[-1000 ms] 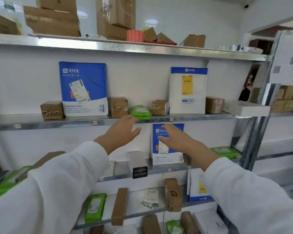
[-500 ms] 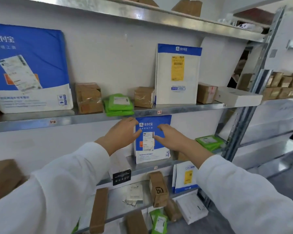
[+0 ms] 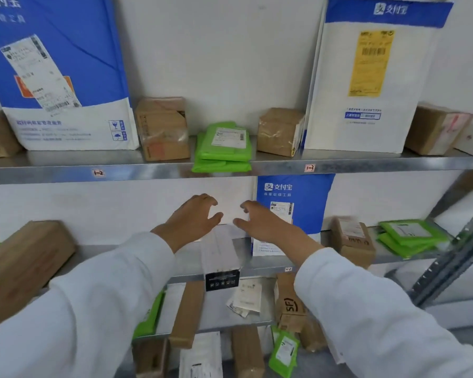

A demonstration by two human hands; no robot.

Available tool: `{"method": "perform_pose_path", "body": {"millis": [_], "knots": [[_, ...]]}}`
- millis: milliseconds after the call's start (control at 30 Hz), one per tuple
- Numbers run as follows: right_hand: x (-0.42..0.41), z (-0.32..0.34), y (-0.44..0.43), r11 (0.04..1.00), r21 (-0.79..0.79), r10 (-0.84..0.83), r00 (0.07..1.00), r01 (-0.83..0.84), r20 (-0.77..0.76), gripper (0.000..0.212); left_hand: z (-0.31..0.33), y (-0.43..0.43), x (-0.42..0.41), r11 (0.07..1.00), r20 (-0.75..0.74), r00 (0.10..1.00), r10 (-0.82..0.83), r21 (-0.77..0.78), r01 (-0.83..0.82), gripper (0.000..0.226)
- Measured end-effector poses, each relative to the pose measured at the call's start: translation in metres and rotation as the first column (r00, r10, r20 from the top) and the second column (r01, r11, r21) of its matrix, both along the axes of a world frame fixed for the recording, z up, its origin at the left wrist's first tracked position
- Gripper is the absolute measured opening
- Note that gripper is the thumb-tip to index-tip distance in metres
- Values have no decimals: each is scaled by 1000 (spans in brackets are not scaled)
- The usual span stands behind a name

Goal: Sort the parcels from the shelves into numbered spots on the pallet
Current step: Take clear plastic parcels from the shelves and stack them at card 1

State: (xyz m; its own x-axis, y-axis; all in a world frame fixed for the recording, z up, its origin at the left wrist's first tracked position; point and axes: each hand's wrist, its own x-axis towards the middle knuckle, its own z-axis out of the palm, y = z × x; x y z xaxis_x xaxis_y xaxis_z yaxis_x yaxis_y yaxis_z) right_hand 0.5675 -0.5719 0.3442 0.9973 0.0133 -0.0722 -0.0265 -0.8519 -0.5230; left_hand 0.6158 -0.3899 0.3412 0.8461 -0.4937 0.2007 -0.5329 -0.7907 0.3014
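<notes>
On the middle shelf (image 3: 187,261), the white box (image 3: 220,255) lies between both hands, long axis wall-to-edge (black end frontmost); left hand (image 3: 191,222) and right hand (image 3: 260,222) hover spread, empty, equally near.

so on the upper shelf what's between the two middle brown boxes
A stack of green mailer bags lies between the left brown box and the right brown box, as the head view shows.

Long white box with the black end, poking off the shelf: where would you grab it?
Probably its two long sides, a hand from each side. The long white box lies flat, pointing outward, black end overhanging the metal shelf, so both sides are exposed. The left hand and right hand hover open either side.
</notes>
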Motion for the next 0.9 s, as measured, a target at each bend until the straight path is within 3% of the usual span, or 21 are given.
{"method": "perform_pose_path", "body": {"millis": [533, 900], "knots": [[116, -52, 106, 922, 40, 387, 919, -385, -78, 57, -44, 125, 61, 915, -42, 915, 401, 74, -397, 42], [183, -130, 192, 962, -13, 254, 913, -273, -320, 53, -139, 205, 117, 924, -260, 886, 383, 112, -366, 44]]}}
